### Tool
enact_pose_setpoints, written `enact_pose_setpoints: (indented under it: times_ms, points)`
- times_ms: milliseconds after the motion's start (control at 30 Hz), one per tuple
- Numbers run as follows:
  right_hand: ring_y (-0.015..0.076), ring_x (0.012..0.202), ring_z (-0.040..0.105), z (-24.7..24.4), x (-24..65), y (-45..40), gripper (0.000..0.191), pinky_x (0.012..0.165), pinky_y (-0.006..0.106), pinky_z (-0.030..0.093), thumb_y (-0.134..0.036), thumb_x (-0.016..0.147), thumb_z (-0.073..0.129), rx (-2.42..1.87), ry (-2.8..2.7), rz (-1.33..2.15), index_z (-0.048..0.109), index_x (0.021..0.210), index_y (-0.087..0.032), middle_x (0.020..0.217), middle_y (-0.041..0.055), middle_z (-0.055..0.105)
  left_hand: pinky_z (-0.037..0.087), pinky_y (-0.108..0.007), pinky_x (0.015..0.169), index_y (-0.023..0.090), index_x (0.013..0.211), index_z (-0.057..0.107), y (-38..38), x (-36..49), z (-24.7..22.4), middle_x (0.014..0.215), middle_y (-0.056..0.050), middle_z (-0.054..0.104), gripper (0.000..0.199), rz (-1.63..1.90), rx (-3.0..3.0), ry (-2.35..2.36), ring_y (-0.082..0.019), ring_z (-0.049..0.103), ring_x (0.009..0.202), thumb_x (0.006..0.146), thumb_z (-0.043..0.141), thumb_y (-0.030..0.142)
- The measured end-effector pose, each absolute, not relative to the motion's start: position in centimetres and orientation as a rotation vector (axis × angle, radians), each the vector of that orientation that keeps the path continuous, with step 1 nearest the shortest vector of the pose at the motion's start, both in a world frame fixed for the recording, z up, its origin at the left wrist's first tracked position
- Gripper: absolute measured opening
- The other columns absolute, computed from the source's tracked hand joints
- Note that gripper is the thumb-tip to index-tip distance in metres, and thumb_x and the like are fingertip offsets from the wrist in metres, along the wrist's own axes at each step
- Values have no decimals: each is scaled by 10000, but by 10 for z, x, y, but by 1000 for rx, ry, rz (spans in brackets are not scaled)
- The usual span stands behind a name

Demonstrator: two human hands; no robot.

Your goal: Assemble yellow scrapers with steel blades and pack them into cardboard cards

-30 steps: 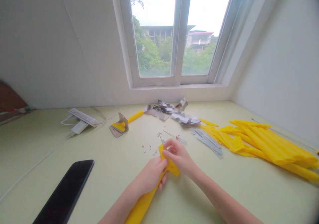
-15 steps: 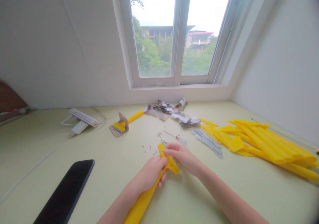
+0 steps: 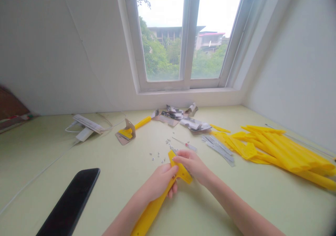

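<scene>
A yellow long-handled scraper (image 3: pixel 153 213) slants up from the bottom edge, its wide head turned away from me. My left hand (image 3: pixel 164 180) is wrapped round the handle just below the head, with the thumb on top. My right hand (image 3: pixel 191 162) pinches the head from its far right side, thumb on the yellow face and fingers behind its edge; whether a small part sits under the thumb is hidden. Just beyond the head lie several small screws and nuts (image 3: pixel 158 155). A screwdriver (image 3: pixel 185 144) with a clear and red handle rests behind my right hand.
Thin grey blades (image 3: pixel 219 148) lie right of the screwdriver, beside a pile of yellow scraper parts (image 3: pixel 286 148). At the back are crumpled packages (image 3: pixel 194 123) and a scraper in a cardboard sleeve (image 3: pixel 126 134). A power strip (image 3: pixel 88 124) and a black phone (image 3: pixel 70 199) are on the left.
The scraper head has shifted slightly right and tilted a little. My right thumb has moved onto the spot on its face where a small screw or hole showed before.
</scene>
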State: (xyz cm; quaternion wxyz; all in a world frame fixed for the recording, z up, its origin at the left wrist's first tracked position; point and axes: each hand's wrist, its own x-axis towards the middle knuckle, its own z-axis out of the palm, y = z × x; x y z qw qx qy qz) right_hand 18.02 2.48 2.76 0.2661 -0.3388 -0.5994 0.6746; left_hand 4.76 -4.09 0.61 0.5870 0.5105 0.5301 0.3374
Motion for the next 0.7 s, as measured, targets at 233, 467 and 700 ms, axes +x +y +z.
enact_pose_setpoints:
  times_ms: [233, 467, 700]
  points:
    - [83, 501, 423, 27, 185, 32, 192, 483, 207, 324, -281, 672, 562, -1017, -1630, 1696, 465, 559, -160, 516, -57, 427, 415, -235, 484, 207, 1136, 372, -46, 49, 19, 822, -34, 600, 439, 914, 1227, 1316, -88, 524, 463, 803, 366, 494]
    - [100, 516, 461, 36, 189, 36, 239, 477, 213, 324, -368, 643, 601, -1073, -1656, 1602, 549, 557, -152, 520, -30, 505, 399, -224, 536, 305, 1197, 403, -52, 52, 37, 1034, -14, 562, 403, 975, 1651, 1495, -54, 447, 486, 796, 440, 318]
    - [117, 566, 504, 35, 194, 37, 218, 511, 219, 357, -352, 665, 603, -1001, -1646, 1705, 605, 604, -143, 581, 4, 582, 415, -248, 588, 238, 1168, 498, -52, 58, 41, 998, -46, 600, 399, 1019, 1720, 1551, -123, 495, 611, 778, 427, 287]
